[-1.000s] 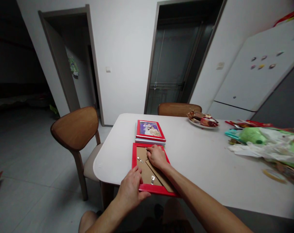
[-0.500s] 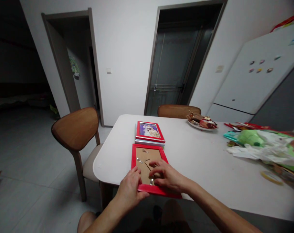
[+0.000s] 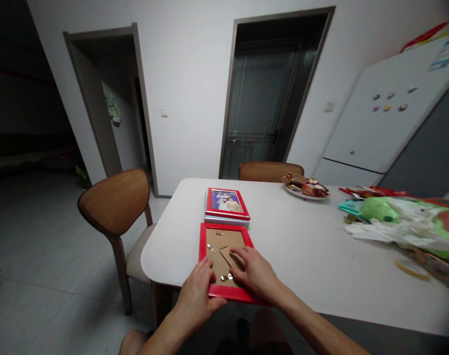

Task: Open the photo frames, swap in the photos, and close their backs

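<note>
A red picture frame (image 3: 203, 241) lies face down near the table's front edge, its brown backing board (image 3: 215, 264) showing. Small metal clips sit on the board: a top clip (image 3: 220, 233), a left clip (image 3: 211, 248) and a bottom clip (image 3: 226, 277), which lies sideways. A dark, thin strut outline marks the middle. My left hand (image 3: 199, 286) grips the frame's lower left corner, thumb along the bottom edge. My right hand (image 3: 257, 274) rests over the right side, thumb and fingers apart, fingertips at the board. It hides the frame's right edge there.
Behind it lies a stack of frames, topped by a red frame with a photo (image 3: 228, 202). A plate (image 3: 308, 196) with items, a tape roll (image 3: 412, 270) and green-and-white plastic packaging (image 3: 402, 217) are on the table. Wooden chairs stand left (image 3: 117, 199) and behind (image 3: 271, 171).
The bottom clip has turned from pointing toward the bottom edge to lying sideways. My right hand has moved off it, its fingers less curled. My left hand keeps its hold.
</note>
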Motion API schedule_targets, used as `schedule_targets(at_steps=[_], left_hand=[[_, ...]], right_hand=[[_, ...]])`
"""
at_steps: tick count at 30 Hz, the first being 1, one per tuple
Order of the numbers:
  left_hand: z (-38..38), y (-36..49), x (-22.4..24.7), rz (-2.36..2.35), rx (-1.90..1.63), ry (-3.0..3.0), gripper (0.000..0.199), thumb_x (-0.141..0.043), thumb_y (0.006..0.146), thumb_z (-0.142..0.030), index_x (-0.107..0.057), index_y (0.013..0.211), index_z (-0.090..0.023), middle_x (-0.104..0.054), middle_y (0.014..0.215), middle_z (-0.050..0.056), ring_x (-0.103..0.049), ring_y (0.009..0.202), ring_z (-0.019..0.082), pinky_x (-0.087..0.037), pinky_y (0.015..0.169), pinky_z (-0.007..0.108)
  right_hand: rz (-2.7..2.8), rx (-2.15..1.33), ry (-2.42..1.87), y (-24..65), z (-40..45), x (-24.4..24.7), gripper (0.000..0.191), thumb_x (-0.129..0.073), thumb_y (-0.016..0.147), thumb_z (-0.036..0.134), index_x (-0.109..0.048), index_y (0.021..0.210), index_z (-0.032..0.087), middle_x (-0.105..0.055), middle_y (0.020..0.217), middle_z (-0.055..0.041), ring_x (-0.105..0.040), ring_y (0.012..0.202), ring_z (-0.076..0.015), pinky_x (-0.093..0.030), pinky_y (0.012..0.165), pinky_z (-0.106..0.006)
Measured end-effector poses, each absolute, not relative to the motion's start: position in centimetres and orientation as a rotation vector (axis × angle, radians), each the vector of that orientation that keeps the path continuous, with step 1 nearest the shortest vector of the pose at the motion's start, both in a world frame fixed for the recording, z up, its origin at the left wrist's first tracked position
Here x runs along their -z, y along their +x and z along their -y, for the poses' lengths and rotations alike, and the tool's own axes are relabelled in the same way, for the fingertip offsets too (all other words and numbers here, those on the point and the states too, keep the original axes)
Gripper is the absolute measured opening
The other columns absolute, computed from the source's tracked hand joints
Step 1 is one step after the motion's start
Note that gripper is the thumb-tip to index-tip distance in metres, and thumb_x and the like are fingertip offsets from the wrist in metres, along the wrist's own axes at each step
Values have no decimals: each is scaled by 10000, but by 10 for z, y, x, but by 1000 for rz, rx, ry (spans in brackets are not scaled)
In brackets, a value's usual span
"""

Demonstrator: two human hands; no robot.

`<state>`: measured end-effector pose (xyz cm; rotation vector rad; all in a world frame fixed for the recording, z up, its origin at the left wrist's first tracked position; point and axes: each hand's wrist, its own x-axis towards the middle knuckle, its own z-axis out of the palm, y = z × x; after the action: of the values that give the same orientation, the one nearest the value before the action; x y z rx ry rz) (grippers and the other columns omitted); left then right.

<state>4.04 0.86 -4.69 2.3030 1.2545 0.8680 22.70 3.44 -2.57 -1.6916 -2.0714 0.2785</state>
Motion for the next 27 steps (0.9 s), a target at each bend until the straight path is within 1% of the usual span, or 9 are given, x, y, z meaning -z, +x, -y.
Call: schedule_targets(at_steps=[5,8,10,12,15,17,20,22,27], left_hand=[[-8,41,43,-1234,-923,2209,560,-711,520,-164,-467,1024,-157,-367,1291,157,-364,1172,255,-336,952,407],[-11,46,33,-1213,-1066,1989,526,-630,616,-176,-419,1098,-165,-392,1272,139,-392,1152,232,-336,950,391],[-16,49,25,-1170,-1185,1746,406,-543,686,-193,-421,1074,-174,-505,1158,104,-479,1067,207,-379,908,374],[-24,47,19,-1113,-1267,1476,320,-486,707,-210,-428,1021,-180,-583,1015,62,-565,926,184,-447,810,340],[-34,30,12,-1109,-1286,1236,314,-480,681,-254,-412,980,-183,-618,834,14,-612,723,161,-489,643,287],[-39,9,10,-1156,-1272,1208,352,-499,656,-283,-403,979,-185,-612,739,-12,-606,623,146,-480,570,257],[-43,-27,10,-1259,-1255,1189,389,-536,606,-290,-419,961,-184,-606,696,-24,-590,560,133,-455,520,228],[-47,-46,14,-1340,-1224,1208,375,-535,592,-266,-440,943,-175,-608,684,-19,-583,543,131,-443,509,223],[-64,-65,25,-1601,-1136,1353,302,-520,599,-207,-493,897,-165,-589,606,-22,-582,555,163,-437,525,250]], right_hand=[[1999,-266,-1722,228,-40,16,402,-531,604,239,-566,998,170,-579,973,-73,-508,913,-195,-378,804,-282],[1999,-235,-1717,224,-37,0,326,-527,603,240,-598,915,174,-589,901,-71,-520,862,-198,-393,766,-288],[1994,-242,-1669,217,-33,-12,309,-537,605,243,-602,900,179,-590,882,-67,-521,850,-193,-396,758,-285],[1994,-298,-1569,210,-29,-21,324,-542,626,265,-591,935,183,-589,901,-64,-523,850,-183,-400,759,-277],[1953,-405,-1478,209,-29,-24,359,-502,689,333,-552,1013,187,-587,937,-58,-536,784,-154,-418,713,-259],[1897,-362,-1563,221,-33,-17,371,-472,713,345,-538,1037,178,-582,957,-64,-540,743,-146,-417,703,-261],[1839,-210,-1819,246,-42,3,400,-462,710,324,-530,1059,140,-578,958,-100,-542,785,-176,-391,739,-284],[1829,-210,-1961,260,-46,18,448,-462,704,327,-501,1103,127,-586,935,-114,-547,800,-194,-386,717,-284],[1877,-264,-2044,267,-51,34,505,-455,669,253,-445,1155,116,-619,867,-108,-562,766,-203,-378,668,-273]])
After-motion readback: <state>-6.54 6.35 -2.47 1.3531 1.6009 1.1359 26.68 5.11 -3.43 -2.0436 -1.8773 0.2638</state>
